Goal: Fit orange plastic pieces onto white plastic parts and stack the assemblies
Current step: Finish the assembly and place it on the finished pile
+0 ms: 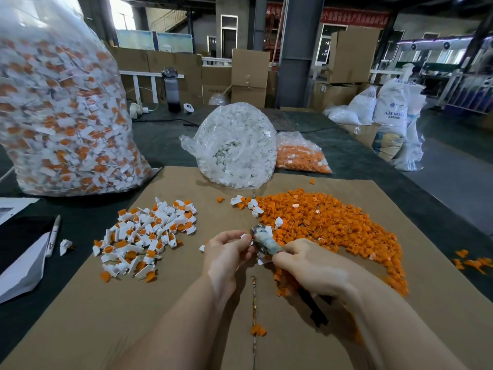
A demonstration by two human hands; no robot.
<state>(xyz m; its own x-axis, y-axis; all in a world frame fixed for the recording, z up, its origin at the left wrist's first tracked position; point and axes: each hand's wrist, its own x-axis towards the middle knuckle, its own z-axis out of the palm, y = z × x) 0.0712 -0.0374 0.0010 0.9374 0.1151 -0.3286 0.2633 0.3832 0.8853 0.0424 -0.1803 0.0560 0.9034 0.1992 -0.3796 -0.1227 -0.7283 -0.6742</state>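
My left hand (226,252) pinches a small white plastic part (244,235) at its fingertips. Right beside that part is the tape-wrapped metal head of a tool (262,240). My right hand (306,265) grips this tool, and its black handle sticks out below the palm. A wide heap of loose orange pieces (333,222) lies behind and to the right of my hands, with a few white parts at its left edge. A pile of white-and-orange assemblies (146,233) lies to the left on the cardboard sheet (133,316).
Behind the cardboard stand a clear bag of white parts (234,148), a smaller bag of orange pieces (301,156) and, far left, a huge bag of assemblies (58,116). A pen (53,236) and white sheets (24,265) lie left. Stray orange pieces (472,263) lie right.
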